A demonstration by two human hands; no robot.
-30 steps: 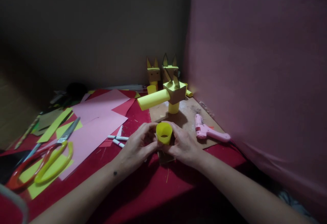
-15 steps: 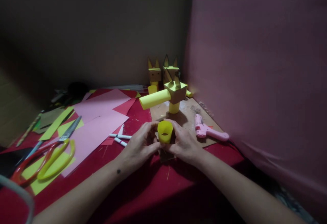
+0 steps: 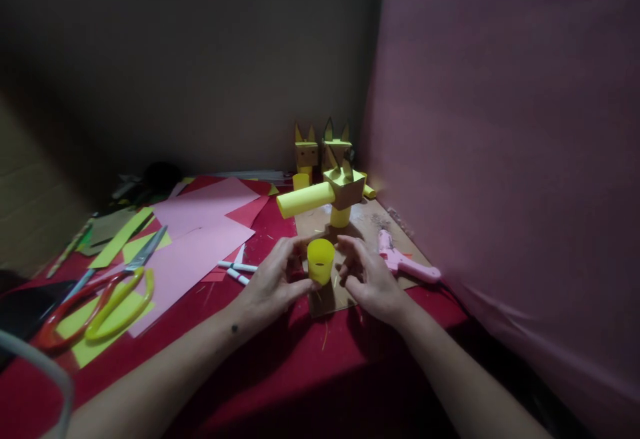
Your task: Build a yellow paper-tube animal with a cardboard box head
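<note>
A short yellow paper tube stands upright near the front of a cardboard sheet, its open end facing up. My left hand holds it from the left, with the thumb by its lower edge and the fingers at its far side. My right hand is just right of the tube, apart from it, fingers curved and spread with nothing between them. Behind the tube stands a cardboard box head with pointed ears on a yellow paper neck. A long yellow paper roll sticks out of it to the left.
A pink glue gun lies right of my right hand. To the left are pink paper sheets, scissors with red and yellow handles, and white markers. Two more eared box figures stand at the back. Pink cloth hangs on the right.
My right hand has let go of the yellow tube and drawn away to the right, its fingers opening. My left hand stays at the tube. The view has shifted slightly.
</note>
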